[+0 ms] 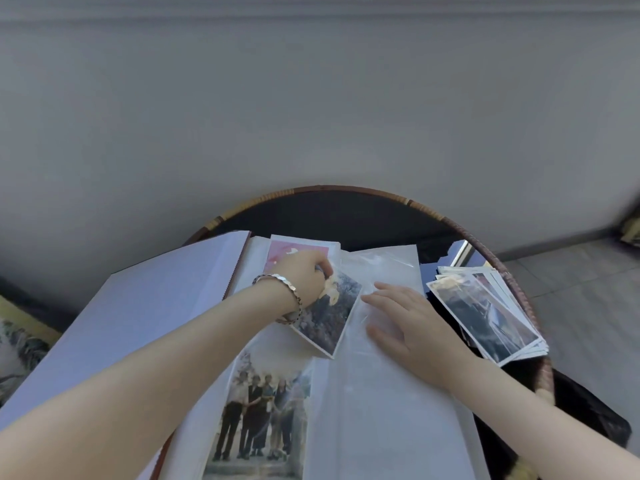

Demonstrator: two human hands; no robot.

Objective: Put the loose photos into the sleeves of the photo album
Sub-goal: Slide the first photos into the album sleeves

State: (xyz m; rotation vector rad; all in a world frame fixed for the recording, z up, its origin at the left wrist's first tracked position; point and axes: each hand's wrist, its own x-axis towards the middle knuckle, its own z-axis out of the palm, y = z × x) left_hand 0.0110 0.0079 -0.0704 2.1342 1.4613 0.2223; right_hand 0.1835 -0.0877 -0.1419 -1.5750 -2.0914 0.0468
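The left hand (304, 275) pinched the far corner of a tilted photo (329, 313) over the open album (138, 323). The right hand (412, 327) lay flat, holding nothing, on the clear sleeve (381, 393) beside it. Skewed like that, I judged, the photo could snag and crease at the sleeve mouth. The loose pile (485, 313) sat far right.
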